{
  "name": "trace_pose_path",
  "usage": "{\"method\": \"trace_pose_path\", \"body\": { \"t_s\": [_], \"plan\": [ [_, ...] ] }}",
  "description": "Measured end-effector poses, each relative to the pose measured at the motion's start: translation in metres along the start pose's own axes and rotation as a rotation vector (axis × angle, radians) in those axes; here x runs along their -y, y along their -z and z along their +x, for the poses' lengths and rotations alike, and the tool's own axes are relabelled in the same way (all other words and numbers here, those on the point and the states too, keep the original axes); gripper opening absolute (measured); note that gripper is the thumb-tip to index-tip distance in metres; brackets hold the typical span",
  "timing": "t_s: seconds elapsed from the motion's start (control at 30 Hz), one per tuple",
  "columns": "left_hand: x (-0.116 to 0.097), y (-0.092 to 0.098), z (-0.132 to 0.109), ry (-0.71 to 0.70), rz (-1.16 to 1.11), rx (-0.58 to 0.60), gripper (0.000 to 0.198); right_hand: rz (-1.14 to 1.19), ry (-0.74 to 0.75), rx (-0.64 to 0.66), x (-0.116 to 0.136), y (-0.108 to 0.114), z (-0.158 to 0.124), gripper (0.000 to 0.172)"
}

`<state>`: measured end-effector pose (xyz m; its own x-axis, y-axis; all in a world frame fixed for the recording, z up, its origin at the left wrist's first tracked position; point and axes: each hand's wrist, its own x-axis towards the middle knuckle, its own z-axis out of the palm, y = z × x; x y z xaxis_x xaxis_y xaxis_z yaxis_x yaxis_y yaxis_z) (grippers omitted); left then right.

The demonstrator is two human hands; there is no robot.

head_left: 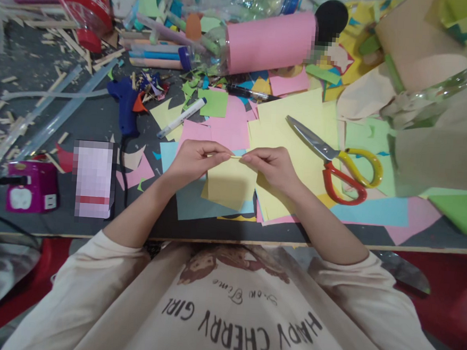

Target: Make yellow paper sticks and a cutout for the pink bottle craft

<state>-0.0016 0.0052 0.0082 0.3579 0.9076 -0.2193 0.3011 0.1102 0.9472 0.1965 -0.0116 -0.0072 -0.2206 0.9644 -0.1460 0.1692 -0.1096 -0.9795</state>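
Observation:
Between the fingertips of both hands is the far edge of a small yellow sheet of paper [232, 183]. My left hand [198, 159] pinches it at the left, thumb against fingers. From the right, my right hand [269, 167] pinches the same edge, close beside the left thumb. The edge looks narrowly folded or rolled there; the fingers partly hide it. Under the hands lie a light blue sheet [189, 204] and larger pale yellow sheets [297, 185]. Scissors [334, 155] with red and yellow handles rest on the paper to the right.
A blue glue gun [123, 106], a white marker [182, 118] and a phone [94, 178] lie to the left, near a purple plug box [32, 186]. Behind are a pink-wrapped bottle [270, 41], a red-labelled bottle [87, 7] and paper scraps. The table edge runs close to my body.

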Motion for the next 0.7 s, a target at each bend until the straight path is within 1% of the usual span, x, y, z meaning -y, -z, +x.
{"method": "trace_pose_path", "body": {
  "t_s": [0.13,0.3,0.5,0.7],
  "plan": [
    [-0.0004,0.0002,0.0004,0.008,-0.001,0.005,0.028,-0.018,-0.012,-0.002,0.0002,0.0004,-0.0001,0.045],
    [-0.0021,-0.0014,-0.0001,0.010,0.005,-0.027,0.026,-0.024,-0.018,-0.002,-0.0004,-0.0006,0.0005,0.042],
    [-0.0023,-0.0040,-0.0007,-0.029,-0.010,-0.078,0.022,-0.010,-0.012,-0.028,-0.0024,-0.0015,0.0004,0.043],
    [-0.0020,-0.0048,-0.0006,-0.054,0.001,-0.090,0.020,-0.034,-0.019,-0.033,-0.0036,-0.0011,0.0000,0.044]
  ]
}}
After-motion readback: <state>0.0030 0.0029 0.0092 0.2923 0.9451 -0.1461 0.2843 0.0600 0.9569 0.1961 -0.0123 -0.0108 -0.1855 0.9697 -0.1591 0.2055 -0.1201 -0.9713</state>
